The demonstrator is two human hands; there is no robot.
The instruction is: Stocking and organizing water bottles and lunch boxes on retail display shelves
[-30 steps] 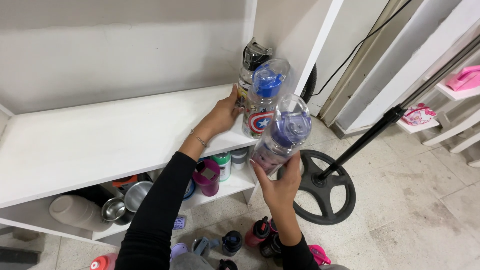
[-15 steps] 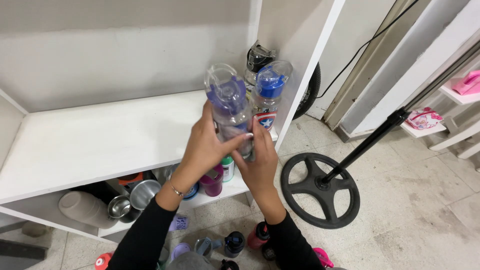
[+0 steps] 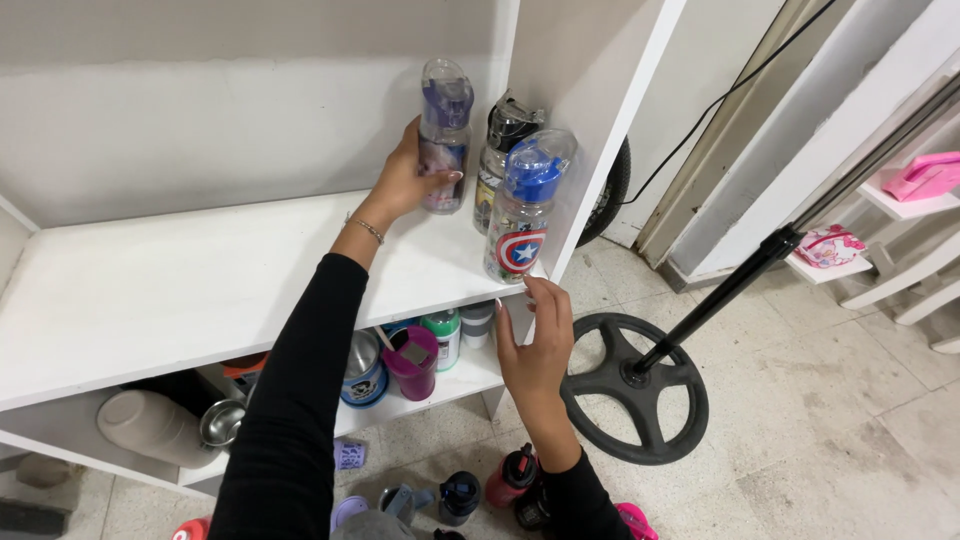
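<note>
Left hand [image 3: 405, 180] wrapped around purple-capped clear bottle [image 3: 444, 135] on white shelf [image 3: 180, 290], right hand [image 3: 533, 345] open – fingers spread, holding nothing

A clear, glossy plastic bottle with a purple lid [image 3: 445, 135] is gripped by the left hand [image 3: 405, 180], at whose wrist a thin metal bracelet [image 3: 367, 228] is worn. A matt white painted shelf board [image 3: 180, 290] is seen beneath it. Beside it, a transparent, shiny plastic bottle with a blue cap [image 3: 523, 205] is stood. The sleeves are of matt black cloth [image 3: 290, 410]. The right hand [image 3: 535, 345] is held open over a dull, speckled tile floor [image 3: 800, 420], where a matt black metal stand base [image 3: 635, 385] rests.
</note>
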